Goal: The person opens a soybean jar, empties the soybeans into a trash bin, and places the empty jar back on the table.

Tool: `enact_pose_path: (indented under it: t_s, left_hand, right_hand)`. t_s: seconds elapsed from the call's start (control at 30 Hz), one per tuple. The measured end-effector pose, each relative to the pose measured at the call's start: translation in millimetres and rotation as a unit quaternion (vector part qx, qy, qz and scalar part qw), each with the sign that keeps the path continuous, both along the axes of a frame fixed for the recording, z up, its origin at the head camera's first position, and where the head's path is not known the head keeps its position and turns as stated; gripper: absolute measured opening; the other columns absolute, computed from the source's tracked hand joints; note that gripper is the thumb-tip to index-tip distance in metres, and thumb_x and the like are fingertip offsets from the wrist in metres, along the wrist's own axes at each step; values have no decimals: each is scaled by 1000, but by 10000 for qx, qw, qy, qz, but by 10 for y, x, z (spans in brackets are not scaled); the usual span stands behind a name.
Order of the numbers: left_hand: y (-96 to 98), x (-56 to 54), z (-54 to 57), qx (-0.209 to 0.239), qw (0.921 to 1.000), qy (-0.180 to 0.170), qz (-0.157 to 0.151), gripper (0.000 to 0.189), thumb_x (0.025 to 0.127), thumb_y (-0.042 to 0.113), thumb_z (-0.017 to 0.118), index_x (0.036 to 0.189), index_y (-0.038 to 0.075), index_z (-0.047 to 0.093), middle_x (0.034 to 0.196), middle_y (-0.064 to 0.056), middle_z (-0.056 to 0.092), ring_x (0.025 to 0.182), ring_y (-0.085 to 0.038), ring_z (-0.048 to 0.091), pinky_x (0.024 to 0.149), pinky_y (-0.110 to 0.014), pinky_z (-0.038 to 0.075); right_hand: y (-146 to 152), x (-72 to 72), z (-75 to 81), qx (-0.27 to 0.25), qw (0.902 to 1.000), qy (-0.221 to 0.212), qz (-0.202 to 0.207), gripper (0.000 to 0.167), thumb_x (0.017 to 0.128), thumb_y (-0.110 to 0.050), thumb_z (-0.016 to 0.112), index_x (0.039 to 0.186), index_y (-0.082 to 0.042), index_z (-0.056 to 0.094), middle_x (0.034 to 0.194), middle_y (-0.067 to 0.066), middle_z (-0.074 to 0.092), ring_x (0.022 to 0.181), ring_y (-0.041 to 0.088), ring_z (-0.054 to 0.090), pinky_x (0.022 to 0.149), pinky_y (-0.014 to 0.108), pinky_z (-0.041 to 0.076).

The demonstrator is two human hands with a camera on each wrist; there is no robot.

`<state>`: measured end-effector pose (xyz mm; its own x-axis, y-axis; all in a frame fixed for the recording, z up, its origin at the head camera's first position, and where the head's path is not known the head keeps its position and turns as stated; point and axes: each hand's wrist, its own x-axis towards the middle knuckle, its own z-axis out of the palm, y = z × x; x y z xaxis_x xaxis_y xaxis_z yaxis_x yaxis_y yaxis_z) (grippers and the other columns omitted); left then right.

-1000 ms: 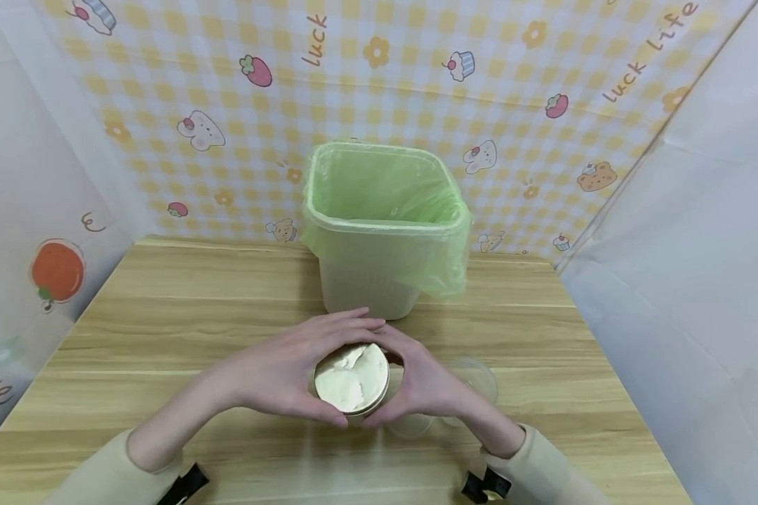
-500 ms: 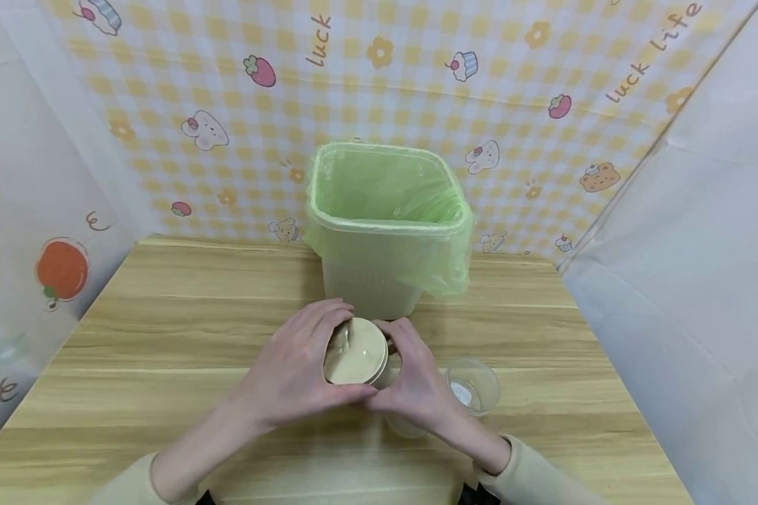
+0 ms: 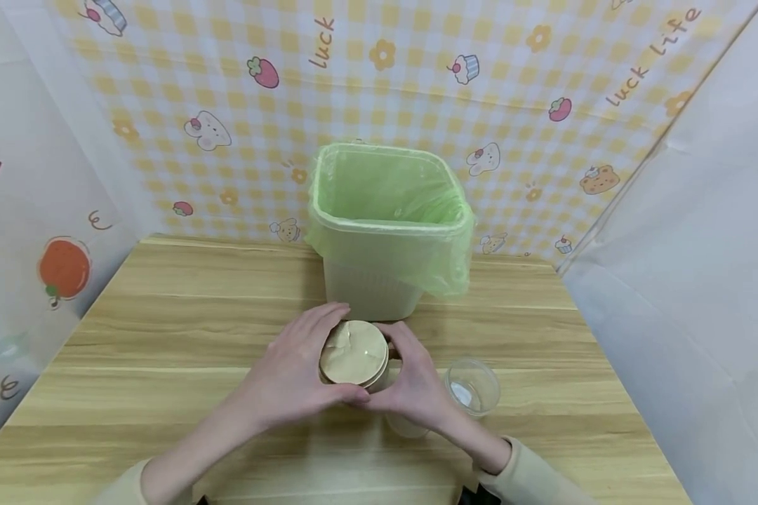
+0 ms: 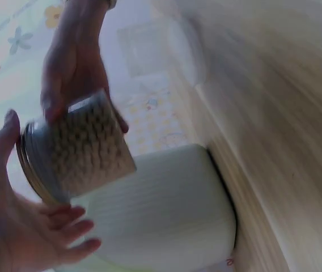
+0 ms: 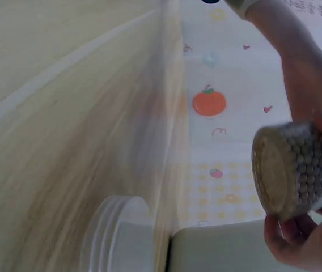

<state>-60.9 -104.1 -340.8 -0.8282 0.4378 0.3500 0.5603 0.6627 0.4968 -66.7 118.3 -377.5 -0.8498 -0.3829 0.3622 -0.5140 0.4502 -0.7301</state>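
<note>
Both my hands hold a clear round jar (image 4: 93, 150) with a shiny pale lid (image 3: 354, 353), raised above the table. Small pale bead-like pieces fill the jar, seen through its wall in both wrist views. My left hand (image 3: 290, 372) curves round the lid's rim, thumb on the near side and fingers on the far side. My right hand (image 3: 413, 382) grips the jar's body below the lid. The lid faces up toward the head camera and looks slightly creased. In the right wrist view the round base of the jar shows.
A bin (image 3: 373, 287) with a green liner bag (image 3: 391, 182) stands just behind the hands. A clear round container (image 3: 480, 389) stands on the wooden table (image 3: 196, 308) to the right. Another clear round piece (image 3: 407, 426) is partly hidden by my right forearm. Cloth walls surround the table.
The jar has moved away from me and slightly up in the head view. My left hand has turned round the lid, and my right forearm has swung off the clear container.
</note>
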Motion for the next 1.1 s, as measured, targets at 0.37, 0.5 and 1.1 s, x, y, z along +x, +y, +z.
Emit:
enact_pose_path:
  t_s: [0.37,0.5,1.1]
  left_hand:
    - [-272,-228,41,684,9624,-1572,-2107,102,80,44,86,162,32,26,171,8,25,159,-26,25,116,-66,36]
    - [-284,-287,20,703,9491,-1693,-2563,94,83,39,84,161,32,31,171,9,23,160,-23,22,116,-66,36]
    - [-112,-218,-93,763,9799,-838,-1641,91,75,56,86,150,29,43,167,10,31,160,-21,22,117,-64,37]
  right_hand:
    - [107,-93,81,-304,9893,-1099,911,91,59,-19,99,140,-22,57,126,-3,61,117,10,60,101,32,56]
    - [129,-99,70,-241,9842,-1298,1179,91,60,-19,99,140,-24,57,127,-4,59,119,12,60,102,33,55]
    - [121,-112,43,-168,9923,-778,954,95,61,-24,100,144,-29,54,123,-5,59,118,12,58,100,33,57]
